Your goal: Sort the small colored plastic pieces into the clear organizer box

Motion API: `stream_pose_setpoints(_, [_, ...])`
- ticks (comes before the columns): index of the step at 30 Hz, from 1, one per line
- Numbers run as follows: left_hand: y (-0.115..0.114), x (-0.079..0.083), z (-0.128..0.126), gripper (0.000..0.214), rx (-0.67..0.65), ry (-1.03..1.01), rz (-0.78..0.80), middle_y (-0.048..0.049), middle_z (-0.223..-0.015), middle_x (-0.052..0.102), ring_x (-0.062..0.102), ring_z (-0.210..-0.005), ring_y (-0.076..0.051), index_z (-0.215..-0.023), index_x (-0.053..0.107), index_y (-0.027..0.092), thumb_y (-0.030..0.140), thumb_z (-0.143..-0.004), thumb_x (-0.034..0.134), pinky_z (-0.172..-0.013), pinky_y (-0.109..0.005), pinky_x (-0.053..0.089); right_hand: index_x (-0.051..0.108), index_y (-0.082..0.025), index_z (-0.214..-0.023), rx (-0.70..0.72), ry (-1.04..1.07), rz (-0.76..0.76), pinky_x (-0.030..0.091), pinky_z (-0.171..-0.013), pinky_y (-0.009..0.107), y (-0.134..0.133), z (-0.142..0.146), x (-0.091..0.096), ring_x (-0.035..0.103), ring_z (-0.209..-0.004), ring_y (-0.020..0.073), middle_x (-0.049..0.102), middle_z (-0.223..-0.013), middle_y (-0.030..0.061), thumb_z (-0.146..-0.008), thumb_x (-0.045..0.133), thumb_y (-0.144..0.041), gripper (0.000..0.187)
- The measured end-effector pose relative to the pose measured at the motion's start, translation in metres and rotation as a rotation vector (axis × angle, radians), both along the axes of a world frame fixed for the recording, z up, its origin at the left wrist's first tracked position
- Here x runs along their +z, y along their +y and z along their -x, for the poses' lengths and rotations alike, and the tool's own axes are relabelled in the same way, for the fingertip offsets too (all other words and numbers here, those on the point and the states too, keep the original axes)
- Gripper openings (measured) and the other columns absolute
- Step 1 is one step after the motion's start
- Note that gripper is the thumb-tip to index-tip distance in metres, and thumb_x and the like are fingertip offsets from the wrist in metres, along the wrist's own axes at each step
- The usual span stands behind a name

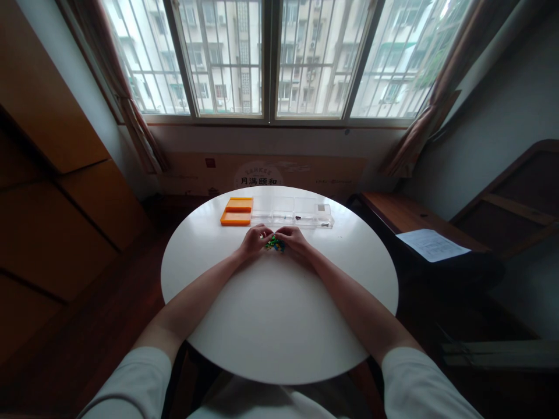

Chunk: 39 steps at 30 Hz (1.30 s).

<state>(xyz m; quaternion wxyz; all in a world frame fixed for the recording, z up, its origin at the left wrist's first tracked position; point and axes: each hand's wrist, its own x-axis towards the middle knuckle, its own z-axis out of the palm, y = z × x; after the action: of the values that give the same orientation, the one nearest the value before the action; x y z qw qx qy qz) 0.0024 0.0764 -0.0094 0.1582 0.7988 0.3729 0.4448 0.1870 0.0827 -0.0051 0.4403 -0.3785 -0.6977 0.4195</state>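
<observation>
A small heap of green, blue and yellow pieces (pixel 275 244) lies on the white round table (pixel 279 314); the pieces look like tiny building bricks. My left hand (pixel 253 239) is at the left side of the heap, its fingers curled in a pinch. From the other side my right hand (pixel 294 239) reaches in, thumb and fingers drawn together over the heap. The fingertips of both hands nearly meet, and whatever is between them is too small to make out. Just beyond the hands stand an orange tray (pixel 236 216) and a clear compartment box (pixel 283 209).
Several compartments of the clear box hold small dark or grey bits. To the right, a paper sheet (pixel 432 244) rests on a dark surface beside a wooden bench (pixel 393 212). A printed cardboard panel (pixel 323 171) stands behind the table, under the barred window (pixel 305 58).
</observation>
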Motion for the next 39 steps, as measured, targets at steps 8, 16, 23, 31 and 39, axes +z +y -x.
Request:
stream_pose_setpoints(8, [-0.0006, 0.0014, -0.0014, 0.019, -0.005, 0.002, 0.014, -0.0015, -0.071, 0.057, 0.055, -0.061, -0.010, -0.076, 0.067, 0.015, 0.032, -0.080, 0.059, -0.060, -0.022, 0.045, 0.069, -0.011, -0.075, -0.001, -0.020, -0.021, 0.045, -0.060, 0.027, 0.0004, -0.0002, 0.0002, 0.058, -0.063, 0.0156, 0.067, -0.070, 0.0065, -0.066, 0.066, -0.045, 0.035])
stream_pose_setpoints(16, [-0.0020, 0.0031, -0.0018, 0.019, -0.013, 0.008, 0.011, -0.0016, -0.072, 0.057, 0.055, -0.061, -0.009, -0.077, 0.067, 0.015, 0.031, -0.081, 0.058, -0.061, -0.022, 0.046, 0.069, -0.011, -0.075, -0.024, -0.055, -0.059, 0.045, -0.059, 0.027, -0.0014, -0.0001, 0.0027, 0.058, -0.063, 0.0159, 0.067, -0.070, 0.0072, -0.068, 0.064, -0.045, 0.035])
stream_pose_setpoints(23, [-0.0018, 0.0027, -0.0017, 0.018, -0.042, -0.018, 0.013, -0.0013, -0.071, 0.057, 0.055, -0.061, -0.009, -0.078, 0.068, 0.015, 0.031, -0.081, 0.059, -0.060, -0.021, 0.046, 0.069, -0.011, -0.074, -0.021, -0.056, -0.052, 0.045, -0.059, 0.027, -0.0012, -0.0007, 0.0018, 0.058, -0.063, 0.0159, 0.067, -0.070, 0.0074, -0.068, 0.064, -0.045, 0.034])
stream_pose_setpoints(31, [-0.0012, 0.0025, -0.0018, 0.016, -0.034, -0.013, 0.013, -0.0008, -0.071, 0.057, 0.054, -0.061, -0.009, -0.077, 0.067, 0.015, 0.029, -0.079, 0.060, -0.059, -0.021, 0.045, 0.069, -0.011, -0.073, -0.028, -0.055, -0.045, 0.045, -0.058, 0.027, -0.0016, -0.0004, 0.0031, 0.058, -0.062, 0.0159, 0.067, -0.069, 0.0068, -0.067, 0.064, -0.046, 0.035])
stream_pose_setpoints(39, [-0.0016, 0.0043, -0.0023, 0.016, -0.031, -0.017, 0.034, -0.0011, -0.070, 0.057, 0.055, -0.061, -0.009, -0.077, 0.067, 0.015, 0.030, -0.078, 0.061, -0.060, -0.022, 0.046, 0.068, -0.011, -0.073, -0.021, -0.050, -0.033, 0.045, -0.058, 0.027, -0.0042, 0.0000, 0.0063, 0.058, -0.062, 0.0157, 0.066, -0.068, 0.0064, -0.066, 0.065, -0.046, 0.036])
